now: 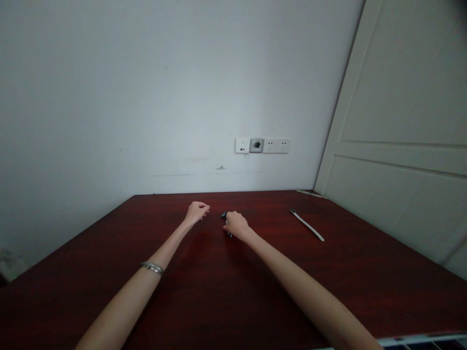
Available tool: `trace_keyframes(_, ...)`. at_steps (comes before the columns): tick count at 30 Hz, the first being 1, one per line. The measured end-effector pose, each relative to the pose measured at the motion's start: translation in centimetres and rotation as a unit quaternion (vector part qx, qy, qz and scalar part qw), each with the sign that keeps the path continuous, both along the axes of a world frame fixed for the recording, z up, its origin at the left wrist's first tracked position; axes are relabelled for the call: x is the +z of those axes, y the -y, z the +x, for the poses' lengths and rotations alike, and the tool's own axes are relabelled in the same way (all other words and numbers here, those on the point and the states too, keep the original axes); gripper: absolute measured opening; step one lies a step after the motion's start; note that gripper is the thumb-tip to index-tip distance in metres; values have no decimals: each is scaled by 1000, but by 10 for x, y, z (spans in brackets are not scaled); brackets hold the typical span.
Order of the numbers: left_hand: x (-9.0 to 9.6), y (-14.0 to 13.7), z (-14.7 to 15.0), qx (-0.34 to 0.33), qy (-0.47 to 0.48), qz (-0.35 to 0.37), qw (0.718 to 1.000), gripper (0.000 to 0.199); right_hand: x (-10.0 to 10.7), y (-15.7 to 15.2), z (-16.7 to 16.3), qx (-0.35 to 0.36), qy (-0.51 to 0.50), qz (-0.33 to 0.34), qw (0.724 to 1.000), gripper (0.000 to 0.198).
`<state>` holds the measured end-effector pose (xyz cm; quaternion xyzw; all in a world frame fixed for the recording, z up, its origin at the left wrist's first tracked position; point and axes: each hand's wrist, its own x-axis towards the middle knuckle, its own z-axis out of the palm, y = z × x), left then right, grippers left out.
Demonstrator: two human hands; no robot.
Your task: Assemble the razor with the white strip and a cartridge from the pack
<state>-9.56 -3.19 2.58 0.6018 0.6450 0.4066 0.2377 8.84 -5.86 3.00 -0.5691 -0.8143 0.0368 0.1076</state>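
My right hand [236, 225] is closed around a small dark, shiny object [224, 215]. Part of it sticks out past the fingertips, and a bit with a pale edge shows below the hand; its kind cannot be made out. To its left, my left hand [197, 212] is raised a little over the table, fingers curled in toward the thumb. Whatever lies between those fingers, if anything, is hidden. The two hands are apart. A thin white strip with a dark end [308, 226] lies slantwise on the table, right of my right hand.
The dark red wooden table [204, 301] runs back to a white wall with switches and sockets [276, 146]. A pale panelled door or cabinet side [397, 160] borders it on the right. Near the far right corner lies a thin flat strip [311, 194].
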Motion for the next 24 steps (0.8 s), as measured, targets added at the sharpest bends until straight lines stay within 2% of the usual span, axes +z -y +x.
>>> trace_keyframes(8,3,0,10,-8,21,20,1000,24,1,-1,-4,-5,-7,-6,1000,32)
trace_keyframes(13,12,6,22,-29,56,85,994,27,13,-9,19,-17,-27,14,999,33)
trace_keyframes(16,12,8,34,-74,23,106,991,29,25,-17,55,-51,-53,43,996,30)
trace_keyframes(20,2,12,55,-178,-92,118,973,28,41,-26,124,-125,-76,68,987,30)
trace_keyframes(24,-12,15,78,-248,-185,118,944,44,46,-31,199,-200,-85,74,973,34)
